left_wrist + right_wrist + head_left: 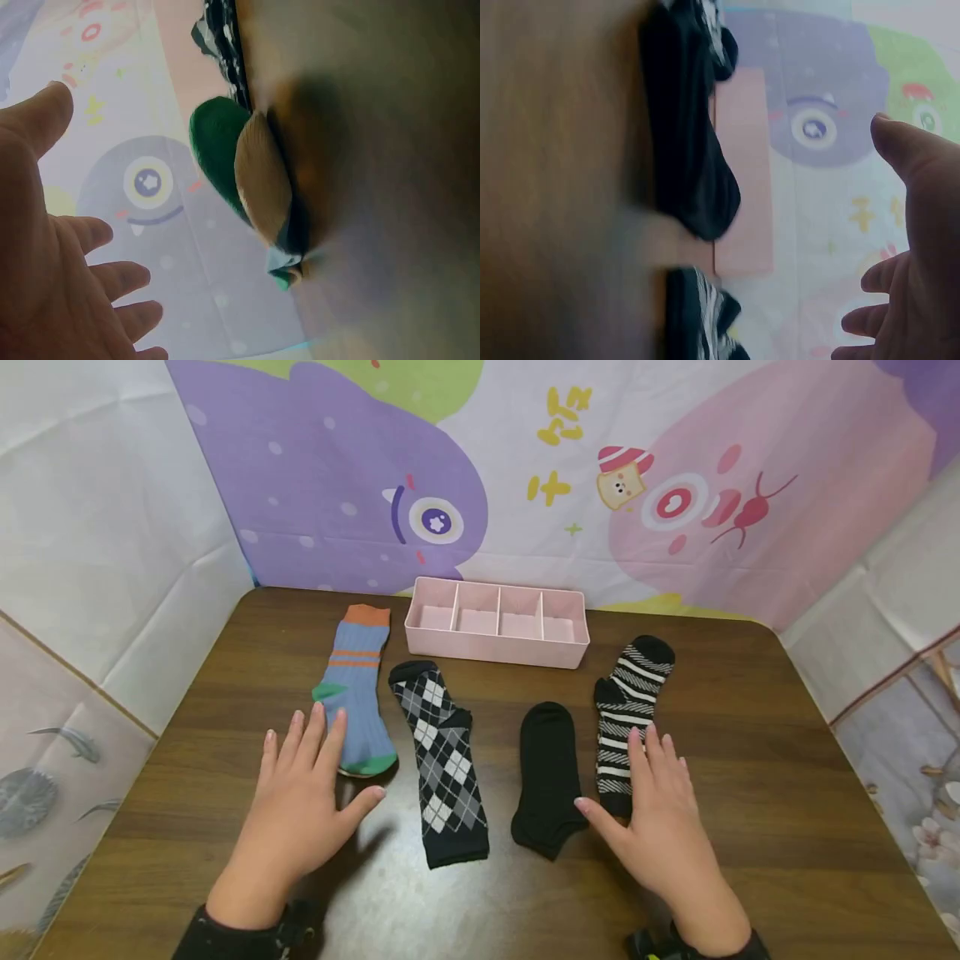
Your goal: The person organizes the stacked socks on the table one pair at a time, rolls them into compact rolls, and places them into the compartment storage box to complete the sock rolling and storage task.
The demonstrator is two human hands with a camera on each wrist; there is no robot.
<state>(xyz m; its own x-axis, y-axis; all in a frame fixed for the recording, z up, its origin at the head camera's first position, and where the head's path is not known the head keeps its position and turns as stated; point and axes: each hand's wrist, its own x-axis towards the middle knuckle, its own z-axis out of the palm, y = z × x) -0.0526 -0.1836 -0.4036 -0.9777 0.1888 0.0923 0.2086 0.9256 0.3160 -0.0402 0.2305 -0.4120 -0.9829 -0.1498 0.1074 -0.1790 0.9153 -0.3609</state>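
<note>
My left hand [300, 802] is spread with straight fingers over the near end of a blue sock [356, 693] with orange and green parts. In the left wrist view a gap shows between that hand [67, 262] and the sock's green and tan end [262, 180]. My right hand [660, 827], also spread, hovers by a black-and-white striped sock [626, 718]. Its thumb tip overlaps the edge of a plain black sock [547, 777] in the head view. An argyle sock [442, 764] lies between the hands. Neither hand holds anything.
A pink box [495, 647] with several compartments stands at the back of the brown wooden table [285, 618]. Behind it hangs a cartoon-printed cloth [525, 543], and white sheeting [112, 527] rises at the left side.
</note>
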